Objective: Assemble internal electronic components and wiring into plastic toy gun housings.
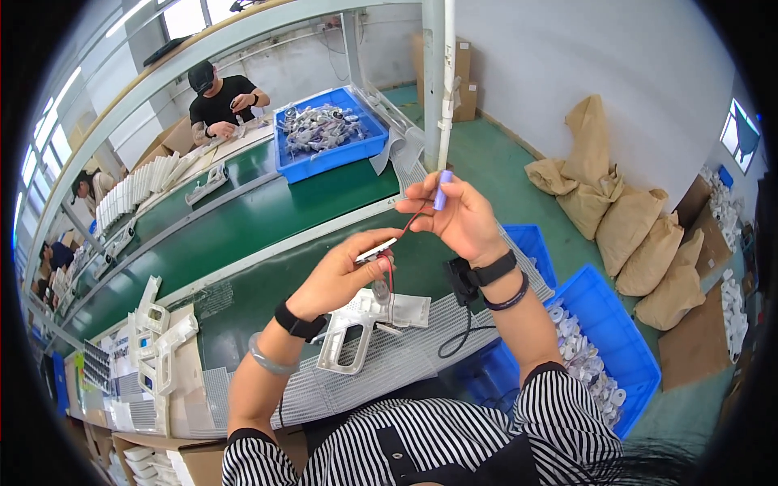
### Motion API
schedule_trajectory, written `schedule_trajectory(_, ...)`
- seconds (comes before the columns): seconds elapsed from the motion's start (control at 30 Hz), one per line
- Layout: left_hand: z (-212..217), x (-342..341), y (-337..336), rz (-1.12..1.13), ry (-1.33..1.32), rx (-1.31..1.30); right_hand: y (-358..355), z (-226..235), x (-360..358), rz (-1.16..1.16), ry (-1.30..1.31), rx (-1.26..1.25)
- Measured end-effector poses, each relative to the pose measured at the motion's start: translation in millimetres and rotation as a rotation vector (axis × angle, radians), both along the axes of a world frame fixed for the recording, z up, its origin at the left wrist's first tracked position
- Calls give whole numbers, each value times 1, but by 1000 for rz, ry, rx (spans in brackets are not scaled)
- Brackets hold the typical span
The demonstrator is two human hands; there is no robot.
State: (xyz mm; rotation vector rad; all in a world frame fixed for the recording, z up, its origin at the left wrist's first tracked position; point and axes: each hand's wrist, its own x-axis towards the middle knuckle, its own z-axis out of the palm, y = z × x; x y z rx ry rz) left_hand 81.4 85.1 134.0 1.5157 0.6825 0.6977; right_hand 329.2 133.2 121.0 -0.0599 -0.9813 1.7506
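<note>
Between the thumb and fingers of my right hand [470, 227] is a purple cylindrical battery cell [442, 190], held upright. My left hand [344, 271] pinches a small flat white part [375, 250]. Thin red wires [414, 220] stretch from near the battery to that part, and another hangs below it. Under my left hand, a white gun-shaped plastic shell [348, 344] rests on a ribbed translucent sheet [312, 397]. A rounded greyish piece [380, 292] shows just above the shell; whether it hangs from the wires or touches the shell, I cannot tell.
White shells [166, 348] lie to the left on cardboard. Across the bench stands a blue tray [296, 172] full of small parts beside the green conveyor [259, 198]. A blue bin [620, 324] of white parts sits at my right. A co-worker [225, 101] handles parts opposite.
</note>
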Motion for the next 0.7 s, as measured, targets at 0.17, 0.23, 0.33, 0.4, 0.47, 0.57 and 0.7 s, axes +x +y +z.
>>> schedule_trajectory(0.17, 51, 7, -13, 271, 423, 847, -13, -40, 22, -226, -225, -70)
schedule_trajectory(0.23, 64, 8, -13, 295, 434, 967, -19, -49, 20, -136, -275, -145)
schedule_trajectory(0.33, 82, 11, -12, 159, 397, 982, -21, -51, 1, -153, -301, -154)
schedule_trajectory(0.4, 93, 14, -15, 112, 397, 931, -15, -47, -11, -152, -268, -146)
schedule_trajectory(0.47, 100, 18, -16, 27, 335, 895, -11, -42, -24, -93, -231, -66)
schedule_trajectory(0.57, 102, 23, -19, 3, 267, 715, -12, -37, -39, 131, -237, -45)
schedule_trajectory(0.7, 100, 16, -16, 28, 235, 420, -33, -41, -51, 285, -424, -21)
